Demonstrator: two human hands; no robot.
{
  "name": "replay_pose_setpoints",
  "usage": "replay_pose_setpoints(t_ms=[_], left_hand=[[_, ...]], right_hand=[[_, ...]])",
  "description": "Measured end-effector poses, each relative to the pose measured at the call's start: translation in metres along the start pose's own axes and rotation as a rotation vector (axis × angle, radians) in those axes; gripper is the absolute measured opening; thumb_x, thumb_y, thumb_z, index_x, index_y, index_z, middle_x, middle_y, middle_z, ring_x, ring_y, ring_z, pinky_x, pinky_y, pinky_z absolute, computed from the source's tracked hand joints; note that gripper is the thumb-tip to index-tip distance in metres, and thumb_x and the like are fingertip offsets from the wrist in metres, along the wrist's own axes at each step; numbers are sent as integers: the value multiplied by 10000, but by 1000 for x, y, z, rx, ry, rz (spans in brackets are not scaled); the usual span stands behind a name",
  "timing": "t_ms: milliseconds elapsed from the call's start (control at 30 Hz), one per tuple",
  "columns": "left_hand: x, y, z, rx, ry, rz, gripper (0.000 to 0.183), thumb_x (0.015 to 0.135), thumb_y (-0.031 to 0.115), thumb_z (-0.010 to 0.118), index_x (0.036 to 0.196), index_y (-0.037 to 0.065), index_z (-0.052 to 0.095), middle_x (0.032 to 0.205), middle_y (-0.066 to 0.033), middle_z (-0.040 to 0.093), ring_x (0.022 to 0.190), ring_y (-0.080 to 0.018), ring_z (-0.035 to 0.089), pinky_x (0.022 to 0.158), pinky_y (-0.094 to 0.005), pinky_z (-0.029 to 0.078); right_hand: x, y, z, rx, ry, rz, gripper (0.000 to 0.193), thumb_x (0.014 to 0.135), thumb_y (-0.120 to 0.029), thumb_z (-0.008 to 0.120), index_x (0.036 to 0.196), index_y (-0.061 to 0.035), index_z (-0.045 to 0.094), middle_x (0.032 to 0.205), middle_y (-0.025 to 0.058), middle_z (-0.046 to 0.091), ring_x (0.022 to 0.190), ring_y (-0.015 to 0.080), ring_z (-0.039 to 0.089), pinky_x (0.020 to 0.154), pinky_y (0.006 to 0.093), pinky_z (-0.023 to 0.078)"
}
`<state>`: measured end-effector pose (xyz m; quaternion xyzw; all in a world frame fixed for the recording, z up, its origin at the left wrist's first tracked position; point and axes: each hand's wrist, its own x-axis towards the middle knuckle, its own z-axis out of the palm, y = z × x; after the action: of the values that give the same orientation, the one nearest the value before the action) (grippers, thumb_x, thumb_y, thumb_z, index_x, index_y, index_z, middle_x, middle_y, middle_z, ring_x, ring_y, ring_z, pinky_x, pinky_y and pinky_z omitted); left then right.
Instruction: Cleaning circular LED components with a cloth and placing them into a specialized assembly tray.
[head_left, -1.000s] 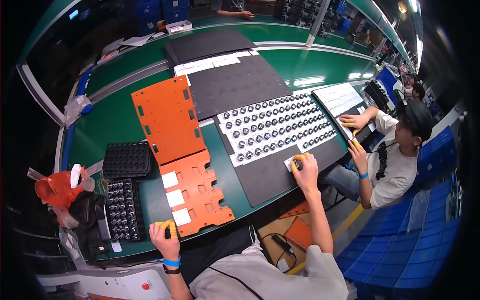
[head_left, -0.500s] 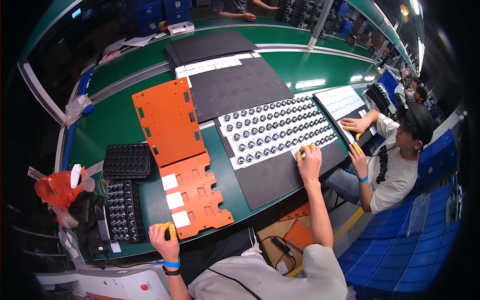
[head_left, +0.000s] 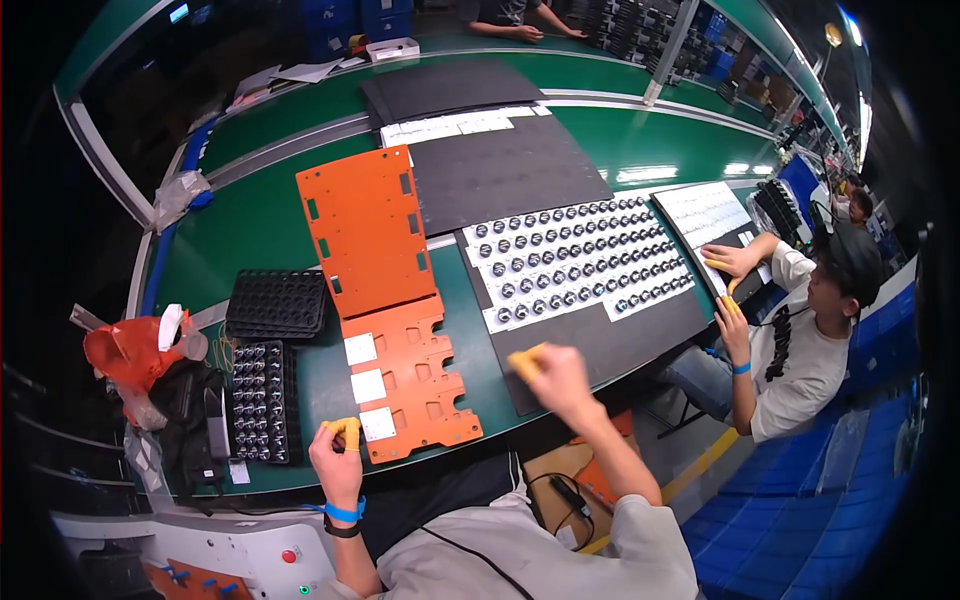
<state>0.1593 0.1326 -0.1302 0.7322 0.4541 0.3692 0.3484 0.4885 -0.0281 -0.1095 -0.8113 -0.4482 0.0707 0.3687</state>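
Note:
My right hand [head_left: 558, 382], smeared by motion, passes above the bare front part of a black foam board [head_left: 590, 343]. Yellow covers sit on its fingertips; anything between them is not discernible. On that board lie white panels [head_left: 500, 318] carrying rows of round, dark, glossy lens-like parts [head_left: 555, 301]. My left hand [head_left: 338, 465], also with yellow finger covers, has its fingers curled together beside the near left corner of an orange plate fixture [head_left: 420, 400]. Whether it pinches anything is hidden. Three white square plates [head_left: 368, 386] rest along the fixture's left side; its orange upper leaf [head_left: 362, 235] lies folded back.
Left of the fixture are a black tray of glossy lens parts [head_left: 258, 400] and a stack of black trays [head_left: 275, 304]. An orange bag [head_left: 140, 350] lies at far left. Dark foam boards [head_left: 500, 165] are behind. At right, a co-worker [head_left: 790, 340] handles another white-panelled board.
My right hand has lifted off the front edge of the white panels and swung left across the black board. My left hand stays by the fixture's corner. The whole view has shifted slightly.

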Motion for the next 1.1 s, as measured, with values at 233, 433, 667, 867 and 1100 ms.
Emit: replay_pose_setpoints(t_ms=[233,433,667,867,1100], left_hand=[[1,10,5,172,-203,-178,258,891,164,794,884,-75,697,594,-60,506,532,-109,400,491,-340,312],[0,16,-9,-328,-99,-131,169,976,107,718,1009,-55,682,852,50,572,737,-40,463,613,-221,376],[-31,79,28,-1195,-591,-565,366,1094,388,473,1182,59,607,896,5,579,705,-103,485,596,-256,386],[-35,90,60,-1228,-756,-601,439,1109,409,377,1287,59,573,1076,-34,621,787,-128,526,675,-285,411],[-39,68,81,-950,-946,-396,407,1123,291,364,1350,14,559,1054,-33,615,810,-127,532,745,-281,489]], right_hand=[[-19,-67,42,-52,-387,-34,456,939,-457,692,824,-25,781,675,154,702,664,357,696,643,439,549],[-25,-85,24,82,-181,-29,346,947,-370,698,904,-38,784,667,165,689,638,387,679,601,450,533],[-46,-109,16,431,-50,-576,368,867,-132,778,1215,-46,694,1141,113,637,977,290,607,769,360,553],[-55,-96,6,348,39,-454,312,846,-102,786,1142,-39,709,1103,113,652,942,292,608,771,373,552],[-59,-73,-7,656,-44,-189,285,826,-86,803,1080,-36,684,1096,100,667,964,264,625,852,363,521]])
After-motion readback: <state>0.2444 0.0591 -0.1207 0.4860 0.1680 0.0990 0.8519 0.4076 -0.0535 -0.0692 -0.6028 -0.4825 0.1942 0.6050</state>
